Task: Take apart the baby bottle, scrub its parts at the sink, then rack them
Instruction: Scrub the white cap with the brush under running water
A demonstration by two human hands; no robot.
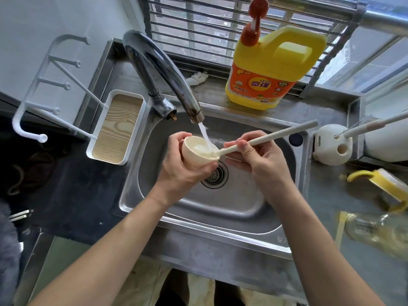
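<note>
The left grip (183, 171) is wrapping round the cream bottle cap (196, 156), holding its mouth up under the running tap (167, 69) over the sink (231, 195). The right grip (260, 155) is pinching the brush handle (276, 136) low (head inside the cap), probably for scrubbing control. The peg rack (117, 129) is standing left.

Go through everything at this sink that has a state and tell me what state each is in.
faucet: running, stream falling into cap
cap: gripped by left hand, mouth up, brush tip inside
brush: gripped by right hand
detergent jug: upright, pump fitted
clear bottle: lying on its side, blurred
</note>
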